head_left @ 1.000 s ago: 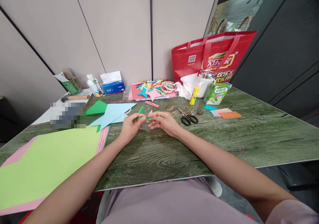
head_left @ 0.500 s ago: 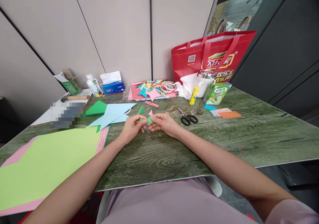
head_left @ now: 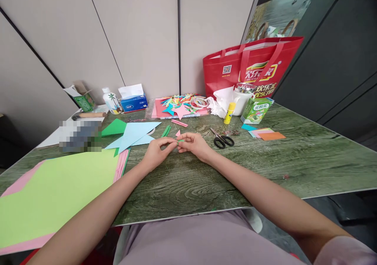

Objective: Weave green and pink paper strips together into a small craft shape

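Between my fingertips sits a small piece of green paper (head_left: 180, 141), mostly covered by the fingers. My left hand (head_left: 157, 152) pinches its left end with thumb and forefinger. From the other side my right hand (head_left: 196, 146) is closed on the same piece, and the two hands' fingertips meet. Just behind them a small pink paper scrap (head_left: 178, 133) lies on the table. Green paper strips (head_left: 166, 131) and pink paper strips (head_left: 179, 123) rest a little farther back. Black-handled scissors (head_left: 223, 140) lie to the right of my right hand.
Left are light blue paper (head_left: 134, 135) and large yellow-green sheets (head_left: 64, 194). Along the back stand a tissue box (head_left: 134, 103), a pile of paper strips and stars (head_left: 181, 107), a glue stick (head_left: 229, 113), a drink carton (head_left: 257, 110) and a red bag (head_left: 224, 84). Coloured slips (head_left: 272, 134) lie right.
My fingertips have come closer together, and the green paper shows less between them. My left hand's fingers have straightened and shifted slightly right. Objects on the table have stayed in place.
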Action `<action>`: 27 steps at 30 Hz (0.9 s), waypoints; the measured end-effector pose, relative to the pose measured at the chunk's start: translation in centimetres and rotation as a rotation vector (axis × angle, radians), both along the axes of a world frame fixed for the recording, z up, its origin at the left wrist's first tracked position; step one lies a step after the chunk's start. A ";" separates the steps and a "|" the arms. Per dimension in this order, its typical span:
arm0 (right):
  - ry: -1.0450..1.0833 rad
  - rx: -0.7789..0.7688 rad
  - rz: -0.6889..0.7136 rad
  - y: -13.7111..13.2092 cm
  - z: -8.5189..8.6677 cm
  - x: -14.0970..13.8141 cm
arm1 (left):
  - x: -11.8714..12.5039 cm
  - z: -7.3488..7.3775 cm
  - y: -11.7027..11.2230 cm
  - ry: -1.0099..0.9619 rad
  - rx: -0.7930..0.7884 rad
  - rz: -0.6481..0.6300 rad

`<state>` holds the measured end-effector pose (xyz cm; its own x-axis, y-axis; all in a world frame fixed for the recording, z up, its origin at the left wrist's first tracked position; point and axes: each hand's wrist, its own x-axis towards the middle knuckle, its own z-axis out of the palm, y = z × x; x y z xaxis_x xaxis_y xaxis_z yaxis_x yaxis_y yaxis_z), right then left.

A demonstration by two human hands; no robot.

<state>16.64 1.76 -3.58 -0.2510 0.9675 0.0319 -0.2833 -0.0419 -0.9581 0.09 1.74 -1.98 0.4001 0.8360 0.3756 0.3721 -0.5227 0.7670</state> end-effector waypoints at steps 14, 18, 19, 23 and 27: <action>-0.153 0.173 -0.080 0.1 -0.5 -0.4 | 0.4 0.0 -0.1 -0.179 -0.286 0.088; -0.268 0.256 -0.131 -0.5 -0.4 -0.4 | 0.5 0.1 -0.4 -0.200 -0.315 0.064; -0.293 0.297 -0.136 -0.7 -0.3 -0.4 | 0.5 0.1 -0.5 -0.200 -0.316 0.060; -0.326 0.427 -0.122 -1.1 -0.1 -0.5 | 0.5 0.0 -0.5 -0.199 -0.283 0.080; -0.138 0.277 -0.028 -0.7 0.4 -0.4 | 0.4 0.1 -0.4 -0.230 -0.244 0.104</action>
<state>16.21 1.02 -3.20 -0.2443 0.9335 0.2626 -0.1471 0.2320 -0.9615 0.53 1.31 -1.83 0.2359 0.9442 0.2299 0.2164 -0.2817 0.9348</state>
